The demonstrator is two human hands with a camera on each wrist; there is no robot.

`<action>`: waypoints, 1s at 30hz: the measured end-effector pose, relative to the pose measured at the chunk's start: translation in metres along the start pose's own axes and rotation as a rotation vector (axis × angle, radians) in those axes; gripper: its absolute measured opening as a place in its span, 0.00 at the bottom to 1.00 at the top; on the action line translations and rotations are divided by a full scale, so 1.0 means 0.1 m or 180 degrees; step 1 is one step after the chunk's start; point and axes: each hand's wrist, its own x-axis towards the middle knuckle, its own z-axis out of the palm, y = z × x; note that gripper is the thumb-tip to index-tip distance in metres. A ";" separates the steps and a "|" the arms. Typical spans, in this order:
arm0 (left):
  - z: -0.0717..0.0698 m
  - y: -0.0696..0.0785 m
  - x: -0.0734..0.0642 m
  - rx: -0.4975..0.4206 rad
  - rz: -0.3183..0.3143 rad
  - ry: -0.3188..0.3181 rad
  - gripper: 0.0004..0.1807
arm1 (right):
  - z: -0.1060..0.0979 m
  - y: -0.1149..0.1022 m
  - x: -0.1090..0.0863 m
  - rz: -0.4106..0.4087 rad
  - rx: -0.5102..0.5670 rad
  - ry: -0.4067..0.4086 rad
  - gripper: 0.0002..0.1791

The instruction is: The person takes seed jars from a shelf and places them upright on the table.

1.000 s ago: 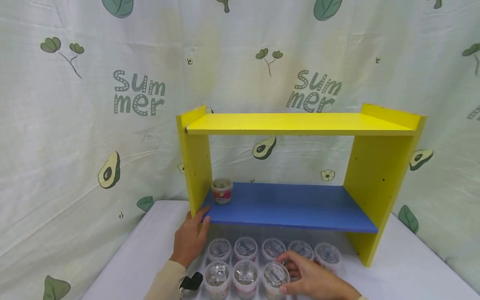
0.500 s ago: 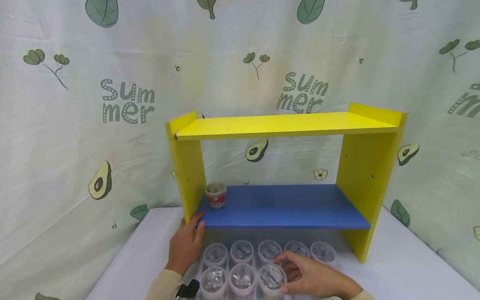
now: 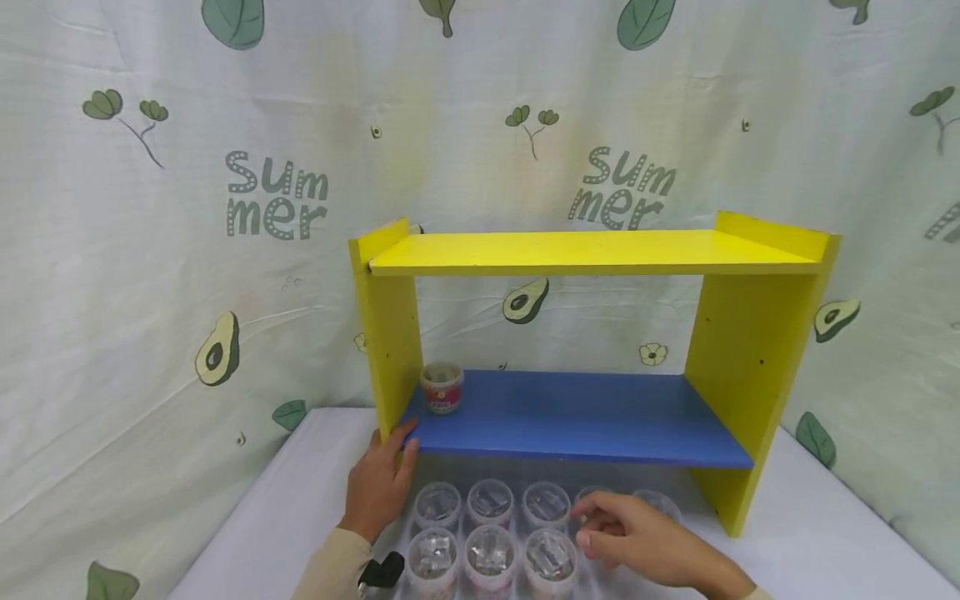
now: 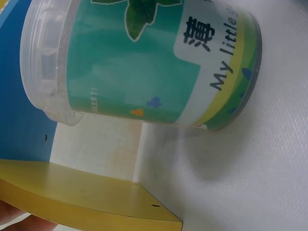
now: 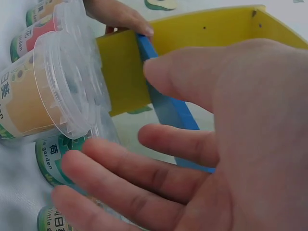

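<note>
My left hand (image 3: 378, 483) grips the lower left side of the yellow and blue shelf unit (image 3: 585, 417); in the left wrist view, its fingertips (image 4: 29, 224) show behind the yellow panel. Just right of the front-right lidded plastic cup (image 3: 551, 557), my right hand (image 3: 637, 537) hovers with loosely bent fingers holding nothing. Its palm faces the cups in the right wrist view, its fingers apart from the nearest orange-labelled cup (image 5: 33, 101). A green-labelled cup (image 4: 130, 62) fills much of the left wrist view. Part of the back row is hidden behind my right hand.
On the blue board's left end stands a red-labelled cup (image 3: 442, 388). Two rows of lidded cups, including a front-left one (image 3: 432, 554), stand on the white tabletop (image 3: 262, 517) before the shelf. A patterned cloth (image 3: 150, 292) hangs behind.
My right hand has let go of the front-right cup and drawn a little to the right. My left hand keeps its hold on the shelf unit. The head view shifts slightly.
</note>
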 end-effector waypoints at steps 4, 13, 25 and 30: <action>-0.02 0.02 -0.01 0.0007 -0.0063 -0.0011 0.20 | 0.01 -0.02 0.02 -0.0123 -0.0074 0.0095 0.18; -0.03 0.04 0.00 -0.0001 -0.0100 -0.0099 0.20 | -0.07 -0.05 0.08 -0.0420 -0.0348 0.0510 0.17; -0.01 0.00 0.02 -0.0016 -0.0116 -0.0111 0.20 | -0.15 -0.14 0.17 -0.0481 0.0105 0.0781 0.20; 0.00 0.01 0.01 -0.0034 -0.0091 -0.0090 0.20 | -0.18 -0.21 0.20 -0.0640 0.0033 0.0856 0.20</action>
